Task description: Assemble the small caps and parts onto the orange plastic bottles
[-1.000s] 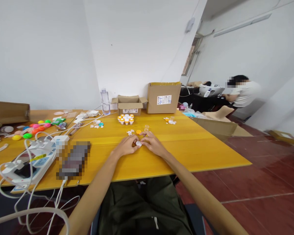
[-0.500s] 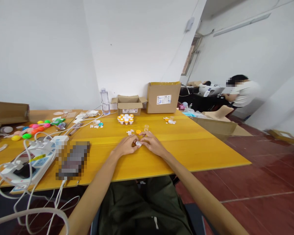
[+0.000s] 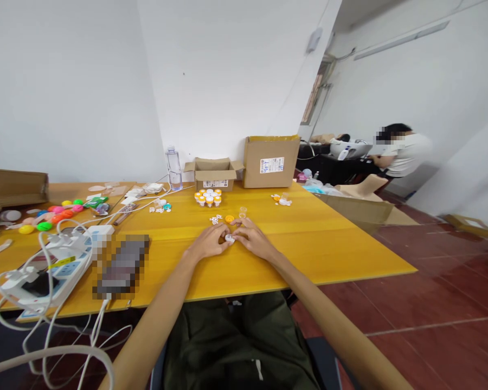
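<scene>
Between my two hands is a small white plastic piece (image 3: pixel 229 238), too small to name surely. My left hand (image 3: pixel 210 241) pinches it from the left, and my right hand (image 3: pixel 254 238) has its fingertips on the right side. Just beyond my fingers lies an orange round cap (image 3: pixel 230 219). Beside that cap are several small white pieces with dark spots (image 3: pixel 216 219). A clear little cup (image 3: pixel 243 212) stands behind my right fingers. Farther back sits a cluster of small jars with orange and white lids (image 3: pixel 208 198).
An open carton (image 3: pixel 213 174) and a larger closed box (image 3: pixel 270 162) stand against the wall, with a water bottle (image 3: pixel 173 168) alongside. At left are a phone (image 3: pixel 124 265), a power strip (image 3: pixel 73 260) with cables and colourful balls (image 3: pixel 61 216). A person (image 3: pixel 406 151) sits at far right.
</scene>
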Motion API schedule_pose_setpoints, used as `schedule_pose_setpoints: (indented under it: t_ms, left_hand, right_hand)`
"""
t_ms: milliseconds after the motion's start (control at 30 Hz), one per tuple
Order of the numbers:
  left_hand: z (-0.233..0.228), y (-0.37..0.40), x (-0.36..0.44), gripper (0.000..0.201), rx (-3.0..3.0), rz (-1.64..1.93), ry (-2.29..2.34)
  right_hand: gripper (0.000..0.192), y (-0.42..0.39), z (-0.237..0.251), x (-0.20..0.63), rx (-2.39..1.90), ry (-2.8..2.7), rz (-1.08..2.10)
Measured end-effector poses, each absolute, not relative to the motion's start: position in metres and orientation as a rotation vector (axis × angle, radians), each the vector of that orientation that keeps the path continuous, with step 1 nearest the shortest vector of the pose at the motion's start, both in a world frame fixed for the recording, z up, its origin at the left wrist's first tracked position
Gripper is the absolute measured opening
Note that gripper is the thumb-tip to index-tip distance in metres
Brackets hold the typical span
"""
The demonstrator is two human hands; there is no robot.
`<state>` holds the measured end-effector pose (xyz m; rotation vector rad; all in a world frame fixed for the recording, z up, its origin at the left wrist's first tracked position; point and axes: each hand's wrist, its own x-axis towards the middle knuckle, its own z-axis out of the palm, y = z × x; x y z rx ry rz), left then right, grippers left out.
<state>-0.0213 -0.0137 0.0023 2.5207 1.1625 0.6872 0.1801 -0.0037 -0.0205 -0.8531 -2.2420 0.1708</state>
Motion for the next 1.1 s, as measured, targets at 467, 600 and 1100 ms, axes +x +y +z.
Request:
schedule_pose_setpoints:
  t_ms: [467, 600, 1100]
  left_hand:
    - [0.0024, -0.0139, -0.0216, 0.006, 2.514, 0.703, 1.143]
    - [0.0019, -0.0133, -0.0218, 0.006, 2.516, 0.71, 1.126]
    - [0.0026, -0.0134, -0.0213, 0.008, 2.52, 0.698, 1.132]
  right_hand:
    - [0.018, -0.0029, -0.0187, 0.1807, -0.805, -2.294, 0.15]
    - [0.018, 0.0, -0.0171, 0.1815, -0.769, -2.343, 0.125]
    - [0.016, -0.0052, -0.0244, 0.1785, -0.747, -2.239, 0.137]
